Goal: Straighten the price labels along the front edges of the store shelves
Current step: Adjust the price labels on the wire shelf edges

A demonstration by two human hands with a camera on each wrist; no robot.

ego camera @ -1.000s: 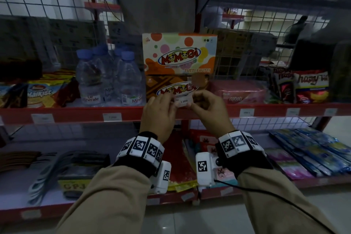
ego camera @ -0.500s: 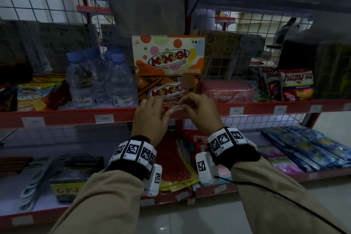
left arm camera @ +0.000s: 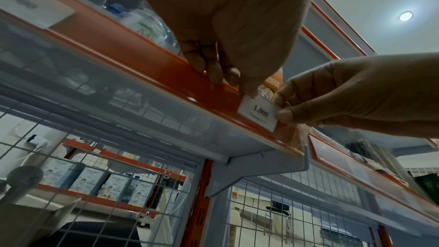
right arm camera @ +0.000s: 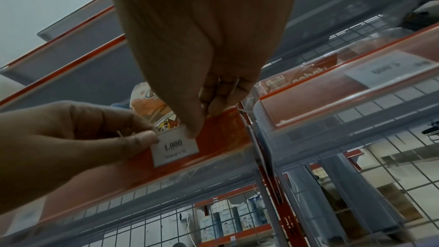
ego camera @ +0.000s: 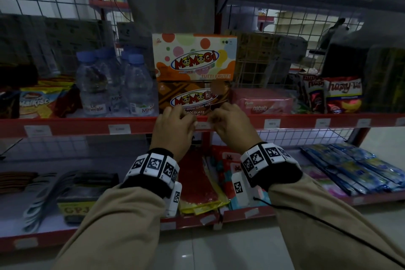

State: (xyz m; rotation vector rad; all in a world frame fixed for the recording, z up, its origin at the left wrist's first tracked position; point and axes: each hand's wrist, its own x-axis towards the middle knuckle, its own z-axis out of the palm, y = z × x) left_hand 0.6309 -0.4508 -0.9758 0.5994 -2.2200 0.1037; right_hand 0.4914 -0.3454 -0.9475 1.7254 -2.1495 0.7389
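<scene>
- Shelf (ego camera: pixel 76 126): metal, with a glossy orange-red strip along its front edge under clear plastic; wire-mesh back.
- Momogi boxes (ego camera: pixel 194 57): two rectangular cartons stacked at the front edge.
- Left hand (ego camera: pixel 173 128): fingers curled, pinching the price label's left end.
- Right hand (ego camera: pixel 232 126): thumb and fingertips pinching its right end.
- Price label (left arm camera: pixel 259 115): small white card printed "1.000", in the front-edge strip.
</scene>
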